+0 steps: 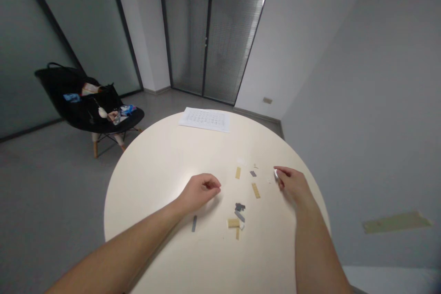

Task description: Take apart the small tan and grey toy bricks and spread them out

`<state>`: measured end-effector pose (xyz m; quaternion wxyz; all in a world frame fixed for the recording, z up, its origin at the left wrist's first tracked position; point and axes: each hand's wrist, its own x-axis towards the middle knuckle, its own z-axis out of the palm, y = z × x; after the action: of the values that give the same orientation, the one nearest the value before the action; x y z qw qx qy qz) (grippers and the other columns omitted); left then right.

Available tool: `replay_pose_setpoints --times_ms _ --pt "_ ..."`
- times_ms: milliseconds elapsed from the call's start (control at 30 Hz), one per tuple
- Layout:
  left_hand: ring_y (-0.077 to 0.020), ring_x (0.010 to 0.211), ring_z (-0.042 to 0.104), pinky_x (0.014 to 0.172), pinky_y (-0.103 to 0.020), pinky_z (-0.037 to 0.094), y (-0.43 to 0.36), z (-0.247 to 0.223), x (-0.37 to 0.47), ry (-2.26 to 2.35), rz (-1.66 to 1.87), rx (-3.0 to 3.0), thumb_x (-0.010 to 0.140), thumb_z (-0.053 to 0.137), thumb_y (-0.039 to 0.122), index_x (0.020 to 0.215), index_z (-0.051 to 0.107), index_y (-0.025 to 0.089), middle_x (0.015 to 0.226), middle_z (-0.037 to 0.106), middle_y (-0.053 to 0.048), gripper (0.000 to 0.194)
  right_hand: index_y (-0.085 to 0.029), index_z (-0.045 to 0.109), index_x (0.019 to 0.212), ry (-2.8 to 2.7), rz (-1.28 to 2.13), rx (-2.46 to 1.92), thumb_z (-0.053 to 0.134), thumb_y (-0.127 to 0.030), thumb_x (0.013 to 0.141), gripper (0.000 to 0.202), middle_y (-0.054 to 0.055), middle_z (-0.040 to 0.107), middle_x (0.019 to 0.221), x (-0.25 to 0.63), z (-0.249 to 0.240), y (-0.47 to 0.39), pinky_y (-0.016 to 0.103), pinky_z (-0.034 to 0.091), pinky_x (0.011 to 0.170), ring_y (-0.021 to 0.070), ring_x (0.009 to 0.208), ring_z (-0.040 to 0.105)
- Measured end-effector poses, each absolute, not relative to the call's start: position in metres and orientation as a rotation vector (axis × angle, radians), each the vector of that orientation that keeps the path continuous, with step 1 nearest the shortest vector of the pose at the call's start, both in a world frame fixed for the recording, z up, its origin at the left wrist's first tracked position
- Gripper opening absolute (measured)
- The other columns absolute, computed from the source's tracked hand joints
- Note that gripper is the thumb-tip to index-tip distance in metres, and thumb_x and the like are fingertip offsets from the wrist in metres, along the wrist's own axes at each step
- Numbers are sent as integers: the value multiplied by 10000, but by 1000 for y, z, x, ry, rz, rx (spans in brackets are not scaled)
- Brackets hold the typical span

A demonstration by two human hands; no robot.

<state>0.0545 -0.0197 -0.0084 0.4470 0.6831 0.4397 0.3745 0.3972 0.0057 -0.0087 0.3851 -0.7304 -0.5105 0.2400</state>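
Observation:
My left hand [201, 189] is just above the white round table, thumb and fingertips pinched together. What it holds, if anything, is too small to make out. At the table's right side, my right hand [292, 183] pinches a small white piece [276, 173] between thumb and forefinger. Between the hands lie a flat tan strip [256, 190], a shorter tan strip [238, 172] and a small dark grey piece [253, 173]. Closer to me is a cluster with a dark grey piece [240, 207], a grey strip [239, 216] and a tan rectangle [233, 223]. Below my left wrist rests another grey strip [194, 223].
A printed sheet of paper [204, 119] lies at the far edge of the round table [148, 170]. Beyond it on the left stands a black chair [65, 96] with a bag and small items on it. A wall [361, 101] rises close on the right.

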Motion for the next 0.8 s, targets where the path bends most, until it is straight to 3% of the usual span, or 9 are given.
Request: replay_pose_setpoints --times_ms 800 --pt "-139 686 596 661 -249 464 -21 -6 53 1080 918 1707 732 632 209 780 682 153 719 673 -16 89 -82 694 1026 -1257 629 -1903 562 -316 752 384 3 563 505 404 -15 6 247 363 445 113 415 471"
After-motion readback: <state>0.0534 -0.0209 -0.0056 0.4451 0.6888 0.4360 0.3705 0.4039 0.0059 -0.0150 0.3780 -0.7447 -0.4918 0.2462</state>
